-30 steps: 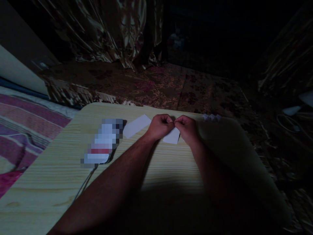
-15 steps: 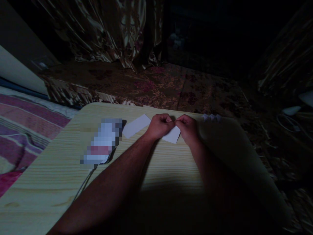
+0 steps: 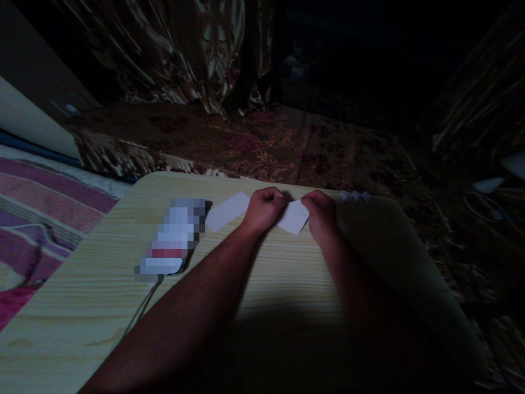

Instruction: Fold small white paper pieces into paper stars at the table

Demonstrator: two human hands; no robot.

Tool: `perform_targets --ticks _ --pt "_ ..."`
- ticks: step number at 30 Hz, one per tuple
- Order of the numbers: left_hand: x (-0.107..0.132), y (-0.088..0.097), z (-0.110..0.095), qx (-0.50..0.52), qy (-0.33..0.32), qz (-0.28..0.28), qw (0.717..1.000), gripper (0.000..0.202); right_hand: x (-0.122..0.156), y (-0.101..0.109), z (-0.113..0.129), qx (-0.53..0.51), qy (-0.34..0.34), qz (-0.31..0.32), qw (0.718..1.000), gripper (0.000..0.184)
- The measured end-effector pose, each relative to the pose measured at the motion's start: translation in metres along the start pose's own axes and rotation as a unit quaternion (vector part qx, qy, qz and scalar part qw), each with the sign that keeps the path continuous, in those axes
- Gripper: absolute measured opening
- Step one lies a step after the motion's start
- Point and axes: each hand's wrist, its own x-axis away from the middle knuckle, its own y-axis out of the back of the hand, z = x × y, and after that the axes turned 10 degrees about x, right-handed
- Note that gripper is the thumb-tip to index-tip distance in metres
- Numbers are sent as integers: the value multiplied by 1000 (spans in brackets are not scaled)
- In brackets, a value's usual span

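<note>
I have a small white paper between my two hands, its face spanning the gap from the left fingers to the right. On my right hand, thumb and forefinger are pinched together on the sheet's upper right corner. My left hand is curled closed, the thumb against the bent forefinger; the paper's left side runs in under those fingers, so I read them as clamped on it, though the exact contact is hidden from me. The sheet's near corner points down toward me, below the fingertips and between the wrists.

Just left of my left knuckles, a second white sheet lies flat on the wooden table. Farther left of those fingers is a pixelated, phone-like device, a pale cable leading from its near end. Just beyond my right fingers, to their right, small pale pointed pieces sit in a row near the table's far edge.
</note>
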Motion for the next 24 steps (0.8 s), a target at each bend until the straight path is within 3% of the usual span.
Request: perform_targets --ticks 6,11,18,24 --pt "3 -2 -4 -7 -10 54 998 17 6 -1 8 24 28 70 997 13" --pt "1 0 -1 -3 -18 25 1000 20 8 -2 9 14 34 94 995 18" --pt "1 0 3 -5 -24 12 1000 21 8 -3 5 36 50 82 995 22" --pt "-2 2 5 14 -28 -46 998 24 7 -4 5 56 56 86 993 31"
